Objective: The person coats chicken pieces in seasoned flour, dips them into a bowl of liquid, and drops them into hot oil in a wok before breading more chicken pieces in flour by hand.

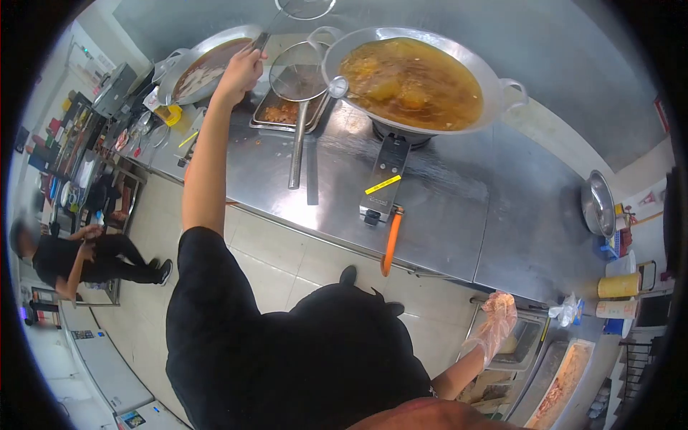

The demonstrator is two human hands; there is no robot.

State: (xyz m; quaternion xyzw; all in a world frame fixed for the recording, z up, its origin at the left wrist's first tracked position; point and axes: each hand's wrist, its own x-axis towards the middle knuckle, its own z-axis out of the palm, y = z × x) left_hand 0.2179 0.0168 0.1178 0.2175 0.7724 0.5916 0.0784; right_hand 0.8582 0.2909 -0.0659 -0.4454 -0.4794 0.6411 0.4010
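Observation:
My left hand (pixel 242 75) is raised over the back of the counter, fingers wrapped round the handle of a wire skimmer (pixel 307 10) whose mesh is partly cut off by the top edge. My right hand (pixel 498 319), in a clear plastic glove, is closed at the lower right. Its fingers hold what looks like a crumb-coated piece of food (pixel 501 302); they partly hide it. A second skimmer (pixel 298 147) lies across a metal tray (pixel 276 127) of brown fried bits. Beside it a large pan (pixel 494 93) holds bubbling amber oil, with a dial thermometer (pixel 338 87) at its rim.
Another pan (pixel 168 82) of dark liquid stands at the back left. A burner control box (pixel 385 172) and orange hose (pixel 391 244) are at the counter's front. A trough of flour (pixel 562 390) is lower right, a steel bowl (pixel 598 203) far right. A person (pixel 68 254) stands at left.

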